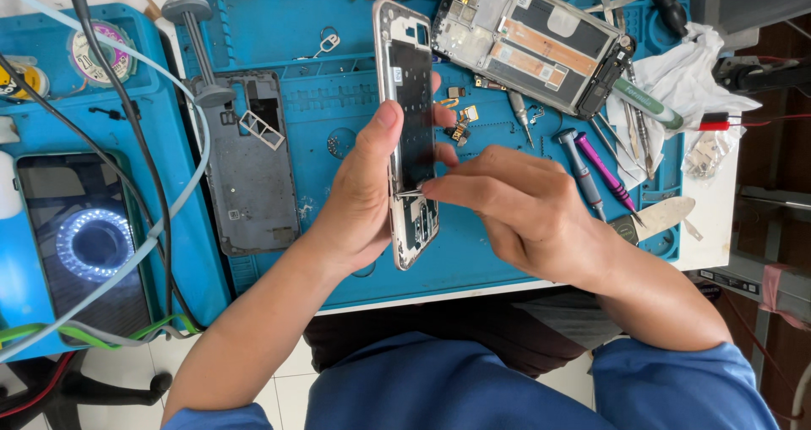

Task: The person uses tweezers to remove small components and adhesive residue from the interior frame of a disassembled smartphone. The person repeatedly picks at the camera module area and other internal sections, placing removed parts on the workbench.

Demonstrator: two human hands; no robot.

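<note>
Now L hand (359, 202) grips phone frame (410, 117), R hand (524, 206) pinching.

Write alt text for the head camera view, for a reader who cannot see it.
A person's left hand holds a stripped phone frame upright over a blue repair mat, while the right hand pinches at its lower middle. A grey back cover, an opened phone and screwdrivers lie around it.

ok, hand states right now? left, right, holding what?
Left hand: closed around the phone frame, holding it on edge.
Right hand: fingertips pinched at the frame's lower part; anything held cannot be told.
</note>
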